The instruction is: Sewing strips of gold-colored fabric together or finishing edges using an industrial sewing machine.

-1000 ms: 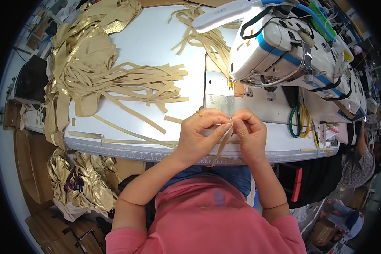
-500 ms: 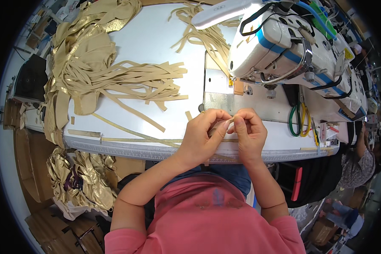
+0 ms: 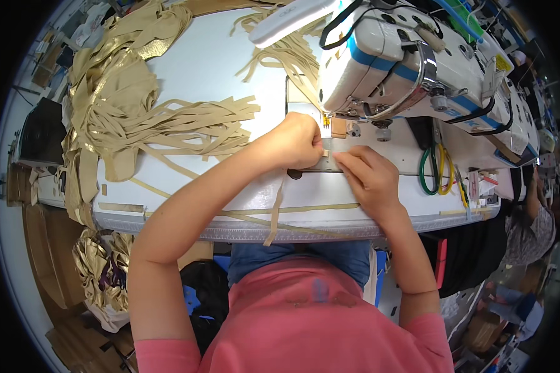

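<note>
My left hand (image 3: pixel 298 140) is closed on a narrow beige strip (image 3: pixel 276 211) on the sewing machine's metal bed, just below and left of its needle area (image 3: pixel 326 121). The strip hangs down from under this hand over the table's front edge. My right hand (image 3: pixel 370 180) is at the right of the bed, its fingertips pinched close by the strip's short end; whether they grip it is too small to tell. A fanned bundle of beige strips (image 3: pixel 199 118) lies left of my left hand, and more strips (image 3: pixel 280 53) lie behind it.
The white sewing machine (image 3: pixel 379 68) fills the back right. Green-handled scissors (image 3: pixel 429 186) and yellow-handled ones lie right of my hands. Beige-gold pieces (image 3: pixel 130 81) cover the table's left; crumpled gold fabric (image 3: pixel 93 261) sits below its edge (image 3: pixel 168 224). A co-worker (image 3: pixel 522 236) is at far right.
My left hand has moved up and forward to the machine's bed with the strip. My right hand has moved slightly up and right. The two hands are now a little apart.
</note>
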